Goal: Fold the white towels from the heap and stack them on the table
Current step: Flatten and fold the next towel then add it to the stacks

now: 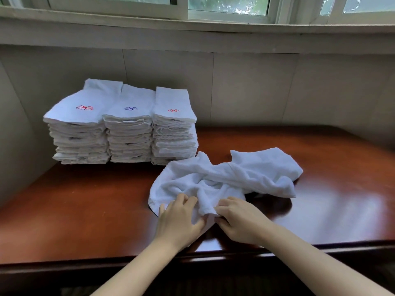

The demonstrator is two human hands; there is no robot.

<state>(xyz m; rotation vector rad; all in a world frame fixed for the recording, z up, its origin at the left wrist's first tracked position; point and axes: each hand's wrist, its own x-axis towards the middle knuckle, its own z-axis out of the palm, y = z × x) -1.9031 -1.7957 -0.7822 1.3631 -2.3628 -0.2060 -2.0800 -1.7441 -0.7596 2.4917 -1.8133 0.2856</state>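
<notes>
A crumpled white towel [230, 178] lies on the brown wooden table [85, 206], right of centre. My left hand [181, 218] rests on its near left part, fingers curled into the cloth. My right hand [239, 218] pinches the towel's near edge just beside the left hand. Three tall stacks of folded white towels [121, 133] stand side by side at the back left; their top towels carry small red or blue embroidered marks.
A grey wall [256, 86] rises behind the table, with a window sill [192, 22] above it. The stacks sit close to the left wall corner. The table's dark front edge [64, 268] runs along the bottom.
</notes>
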